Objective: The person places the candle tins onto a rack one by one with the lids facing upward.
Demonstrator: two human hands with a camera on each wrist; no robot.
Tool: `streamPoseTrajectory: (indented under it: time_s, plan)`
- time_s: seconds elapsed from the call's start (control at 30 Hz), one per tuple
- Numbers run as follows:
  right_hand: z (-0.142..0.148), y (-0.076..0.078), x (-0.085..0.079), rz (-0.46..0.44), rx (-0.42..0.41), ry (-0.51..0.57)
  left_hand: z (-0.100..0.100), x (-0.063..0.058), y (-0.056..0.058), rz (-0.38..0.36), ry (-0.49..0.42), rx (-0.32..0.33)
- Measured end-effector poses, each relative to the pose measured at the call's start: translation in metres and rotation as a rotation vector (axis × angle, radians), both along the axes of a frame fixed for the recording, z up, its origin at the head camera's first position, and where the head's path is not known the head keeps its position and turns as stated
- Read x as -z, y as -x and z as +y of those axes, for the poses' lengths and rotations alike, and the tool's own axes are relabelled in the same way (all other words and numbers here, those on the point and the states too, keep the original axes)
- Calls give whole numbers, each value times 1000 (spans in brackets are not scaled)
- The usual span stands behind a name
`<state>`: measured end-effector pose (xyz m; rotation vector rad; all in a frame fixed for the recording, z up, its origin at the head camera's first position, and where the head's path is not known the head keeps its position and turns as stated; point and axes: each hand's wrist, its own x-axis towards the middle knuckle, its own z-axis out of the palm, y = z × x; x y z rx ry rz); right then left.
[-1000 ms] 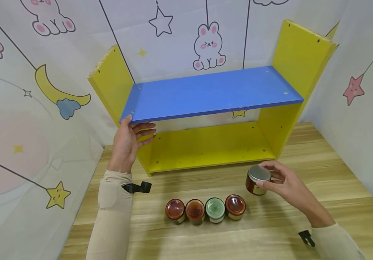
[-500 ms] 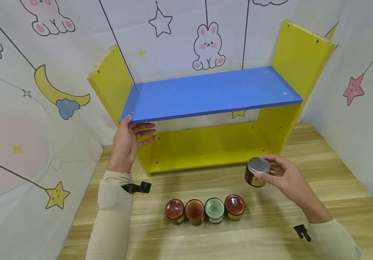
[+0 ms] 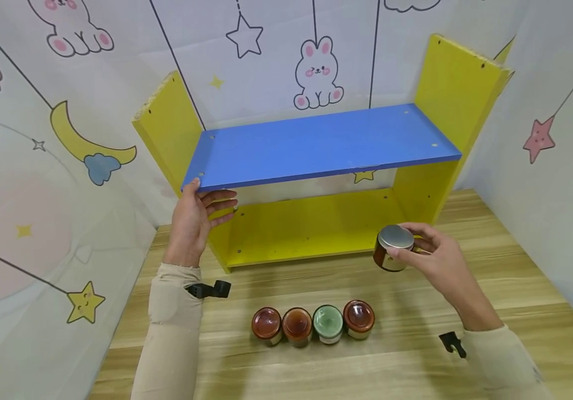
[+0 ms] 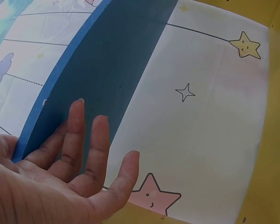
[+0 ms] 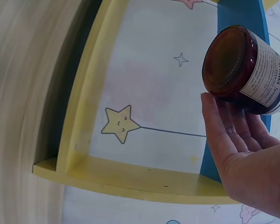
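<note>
Tabletop (image 3: 326,378) below jar (image 5: 240,70), probably glass.

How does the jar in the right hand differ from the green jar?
The held jar is reddish, the green jar pale green. The held jar shows a silver lid on top; the green jar none. The held jar is raised; the green jar stands on the table. Both are round.
</note>
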<state>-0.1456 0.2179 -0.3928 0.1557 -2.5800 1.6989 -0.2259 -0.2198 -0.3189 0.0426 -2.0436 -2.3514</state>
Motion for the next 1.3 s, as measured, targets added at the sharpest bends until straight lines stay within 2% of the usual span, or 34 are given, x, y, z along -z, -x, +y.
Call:
streamPoseTrajectory:
  time_s: [0.23, 0.57, 0.93, 1.3]
  plan:
    - [-4, 5, -12, 22, 27, 29, 1, 0, 1, -4, -1, 3]
    - [-11, 9, -27, 5, 54, 69, 0, 1, 2, -6, -11, 12]
    - [-14, 13, -34, 104, 49, 98, -1, 0, 1, 4, -5, 8]
    - [-18, 15, -45, 129, 101, 145, -1, 0, 1, 3, -11, 10]
